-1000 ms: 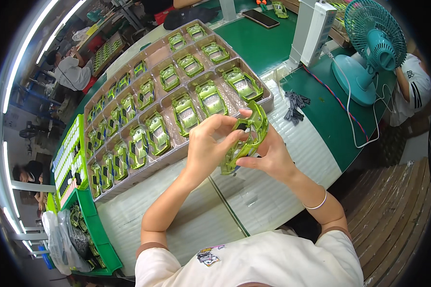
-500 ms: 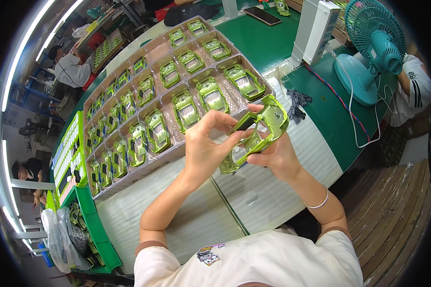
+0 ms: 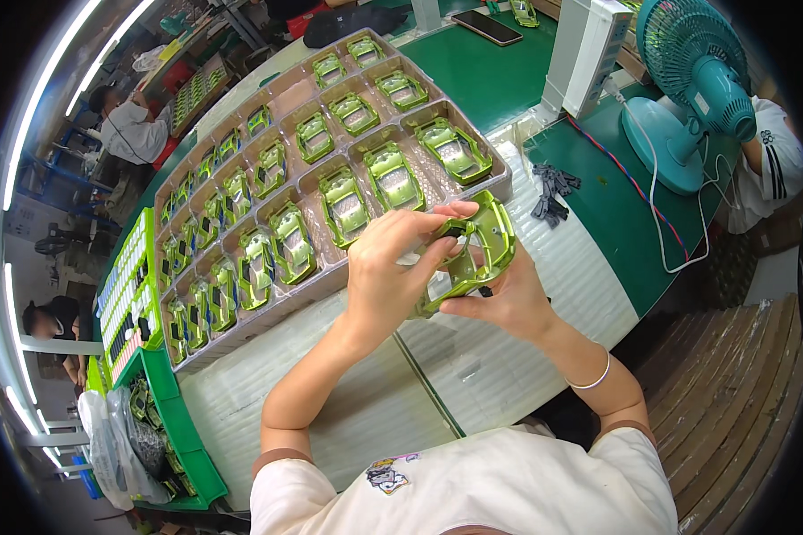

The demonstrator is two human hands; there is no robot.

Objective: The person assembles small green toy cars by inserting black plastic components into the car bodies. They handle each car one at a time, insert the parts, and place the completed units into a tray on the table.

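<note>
Both my hands are at a glossy green plastic toy car body shell [image 3: 498, 241], held tilted above the near right corner of the tray. My left hand [image 3: 388, 272] pinches a small black plastic part [image 3: 456, 229] against the shell's upper opening. Whether that part is seated in the shell, I cannot tell. From below and the right, my right hand [image 3: 513, 299] grips the shell, its thumb along the lower edge and its other fingers mostly hidden behind. Similar black parts [image 3: 555, 189] lie in a loose pile to the right of the tray.
A large compartmented tray [image 3: 299, 290] holds many green shells. Beside it at left stand a green bin [image 3: 183, 446] and plastic bags [image 3: 107, 437]. At right are a teal fan [image 3: 669, 147], cables and a white box [image 3: 589, 58]. A phone [image 3: 487, 28] lies farther back. Other people sit nearby.
The shell has moved slightly left and turned more upright in my hands. My left fingers have closed in around its upper edge, and my right hand has shifted left with it.
</note>
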